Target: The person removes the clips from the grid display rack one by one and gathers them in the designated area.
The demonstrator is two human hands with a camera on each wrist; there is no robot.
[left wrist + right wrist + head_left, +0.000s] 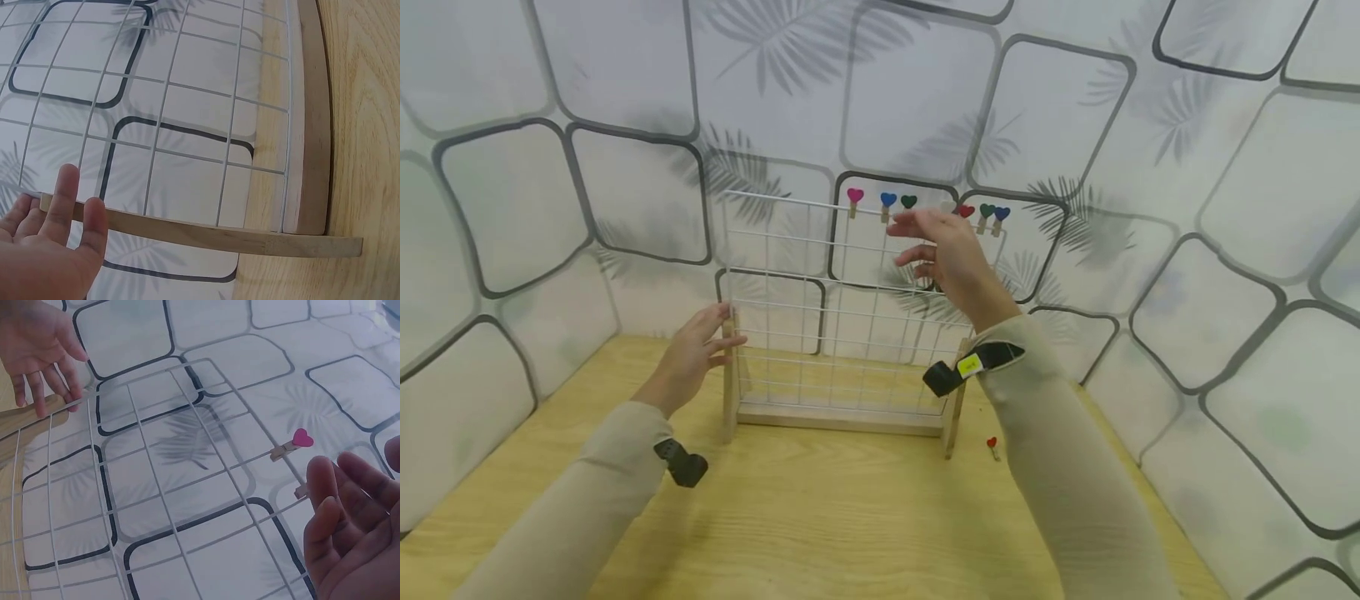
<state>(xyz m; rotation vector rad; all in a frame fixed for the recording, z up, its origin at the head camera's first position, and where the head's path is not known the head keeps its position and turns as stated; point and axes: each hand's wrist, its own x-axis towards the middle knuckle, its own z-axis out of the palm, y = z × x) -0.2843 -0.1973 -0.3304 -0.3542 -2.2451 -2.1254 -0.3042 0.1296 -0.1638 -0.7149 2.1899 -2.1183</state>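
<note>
Nearest is the wooden surface (820,517), with both sleeved forearms reaching forward over it. One loose clip (992,446), topped by a red heart, lies on it just right of the rack (838,418); of the clips in view, it alone seems left off the wire.

The left hand (694,346) is at the left post (728,400), its fingers spread loosely about the post's upper end rather than clenched, perhaps to steady it.

The right arm stretches up and inward, so that the right hand (951,254) is raised before the top wire (782,199), fingers pointing left, slightly bent and apart, with nothing seen between them. Their tips are near the dark green clip (909,202).

Along that wire, seven clips look already fixed: pink (854,198), blue and dark green on the left, then a pale one (948,206) partly hidden, red, green and blue. Most of the work thus appears done. Behind stands the patterned wall (925,100).
</note>
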